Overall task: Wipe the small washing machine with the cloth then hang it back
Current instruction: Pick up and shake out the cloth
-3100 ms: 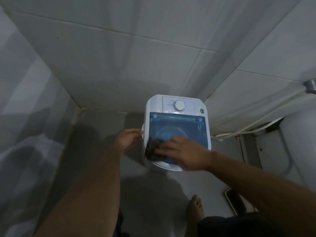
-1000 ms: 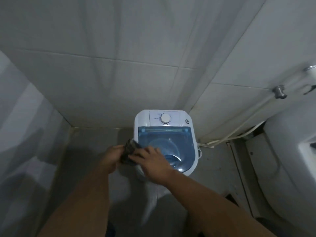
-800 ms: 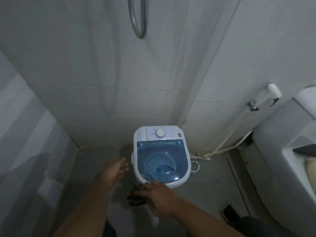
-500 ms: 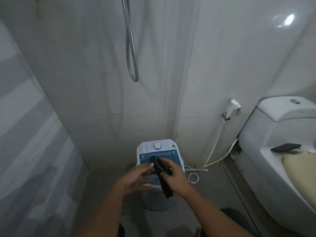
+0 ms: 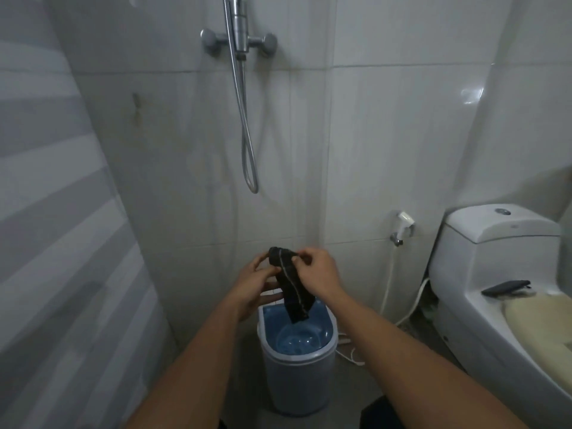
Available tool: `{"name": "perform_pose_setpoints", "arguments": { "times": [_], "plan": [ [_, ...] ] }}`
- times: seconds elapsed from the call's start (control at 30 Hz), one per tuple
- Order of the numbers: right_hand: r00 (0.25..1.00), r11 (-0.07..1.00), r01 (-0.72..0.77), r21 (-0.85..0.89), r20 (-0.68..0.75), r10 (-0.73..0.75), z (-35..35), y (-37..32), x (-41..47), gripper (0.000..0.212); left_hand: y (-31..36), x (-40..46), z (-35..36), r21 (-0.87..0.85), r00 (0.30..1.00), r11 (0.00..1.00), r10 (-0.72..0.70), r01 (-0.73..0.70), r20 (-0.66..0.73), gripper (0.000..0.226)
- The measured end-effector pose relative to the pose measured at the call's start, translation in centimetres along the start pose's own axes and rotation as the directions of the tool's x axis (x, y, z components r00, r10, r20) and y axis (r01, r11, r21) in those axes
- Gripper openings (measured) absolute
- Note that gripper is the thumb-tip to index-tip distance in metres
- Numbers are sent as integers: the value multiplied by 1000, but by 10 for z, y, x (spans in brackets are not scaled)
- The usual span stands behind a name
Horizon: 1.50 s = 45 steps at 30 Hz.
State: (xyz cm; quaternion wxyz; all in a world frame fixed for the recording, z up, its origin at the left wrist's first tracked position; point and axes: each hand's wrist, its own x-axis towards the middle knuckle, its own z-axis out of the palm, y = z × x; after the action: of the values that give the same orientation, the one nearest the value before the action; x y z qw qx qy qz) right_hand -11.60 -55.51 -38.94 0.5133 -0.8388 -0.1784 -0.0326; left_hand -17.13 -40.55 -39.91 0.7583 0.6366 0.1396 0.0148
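Both hands are raised in front of the tiled wall (image 5: pixel 387 134), above the small washing machine (image 5: pixel 297 363), and between them hangs the dark cloth (image 5: pixel 292 287). The right hand (image 5: pixel 318 275) pinches the cloth's upper end between thumb and fingertips, its fingers closed on the fabric. The left hand (image 5: pixel 255 284) is at the cloth's left side with its fingers curled toward the folded top edge; it appears to touch the fabric there, but how firmly it grips I cannot tell. The cloth is folded over at the top and drops as a narrow strip with a pale stitched line running along it, its lower end dangling in front of the machine's rear edge, clear of the lid.

The washing machine stands on the floor just below the hands, a white tub with a translucent blue lid (image 5: pixel 298 334) through which the round drum bottom shows. A white cord (image 5: pixel 349 356) lies on the floor at its right side. Above, a shower mixer (image 5: pixel 238 41) is fixed to the wall and its metal hose (image 5: pixel 247 144) loops down. To the right a bidet sprayer (image 5: pixel 404 222) hangs on the wall beside the toilet (image 5: pixel 495 274), and a dark phone-like object (image 5: pixel 506 287) lies on the toilet's rim
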Motion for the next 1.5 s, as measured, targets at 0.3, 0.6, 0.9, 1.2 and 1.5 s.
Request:
{"name": "perform_pose_setpoints", "arguments": {
  "times": [0.3,0.6,0.9,1.2,1.5],
  "plan": [
    [935,939,342,-32,112,-337,-44,-90,44,10,70,7,-19,470,883,790,468,-394,-45,25],
    [941,937,329,114,44,-336,-75,-153,77,23,135,2,-40,474,903,776,415,-416,114,39],
    [913,960,279,11,308,-268,-95,-189,108,31,231,-1,-82,608,897,679,418,-412,142,12],
    [857,914,404,-39,365,-363,-6,-250,189,23,312,23,-171,860,847,386,523,-335,95,19],
    [731,750,656,-81,316,-605,128,-324,301,20,359,96,-293,956,571,198,820,-216,-41,11]
  ]
}}
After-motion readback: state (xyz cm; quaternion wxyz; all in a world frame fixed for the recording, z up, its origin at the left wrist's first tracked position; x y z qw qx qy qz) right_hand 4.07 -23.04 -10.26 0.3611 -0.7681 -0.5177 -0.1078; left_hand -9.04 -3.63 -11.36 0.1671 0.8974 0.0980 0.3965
